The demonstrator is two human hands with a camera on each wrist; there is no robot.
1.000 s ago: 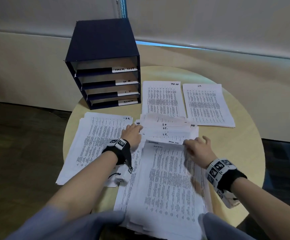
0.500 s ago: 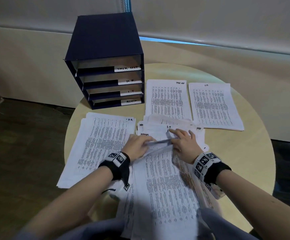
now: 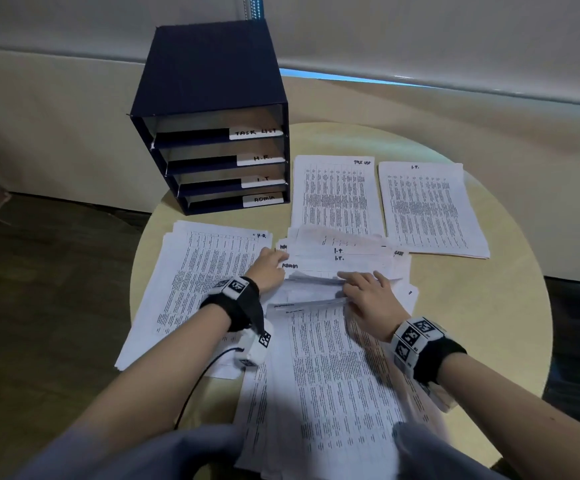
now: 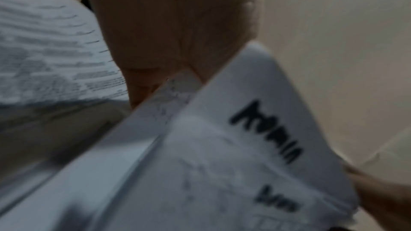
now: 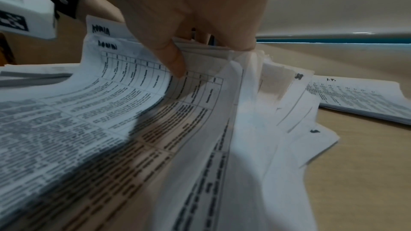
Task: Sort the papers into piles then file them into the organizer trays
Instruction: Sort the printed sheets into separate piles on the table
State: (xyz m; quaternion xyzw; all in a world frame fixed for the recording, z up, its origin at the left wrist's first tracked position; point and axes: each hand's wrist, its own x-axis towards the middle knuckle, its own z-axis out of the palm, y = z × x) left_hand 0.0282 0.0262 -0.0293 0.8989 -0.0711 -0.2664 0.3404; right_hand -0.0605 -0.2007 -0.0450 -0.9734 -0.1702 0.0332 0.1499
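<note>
A loose stack of printed papers (image 3: 333,375) lies in front of me on the round table. Its far edges are fanned up, showing sheets marked ADMIN (image 3: 290,266) and I.T. My left hand (image 3: 270,268) grips the fan's left corner; the left wrist view shows an ADMIN sheet (image 4: 255,138) running into that hand (image 4: 160,80). At the top edges of the upper sheets (image 5: 200,94) my right hand (image 3: 364,289) pinches them, thumb underneath and fingers on top (image 5: 189,55). The dark blue organizer (image 3: 212,98) stands at the back left, its trays labelled TASK LIST, H.R., I.T. and ADMIN.
Three sorted piles lie on the table (image 3: 510,323): H.R. (image 3: 205,278) at the left under my left wrist, TASK LIST (image 3: 333,195) beside the organizer, and I.T. (image 3: 430,209) at the back right. Bare tabletop shows at the right. A wall runs behind.
My right hand has slid from the stack's right side to the middle of its top edge and lifted several sheets. The left hand stays at the fan's left corner.
</note>
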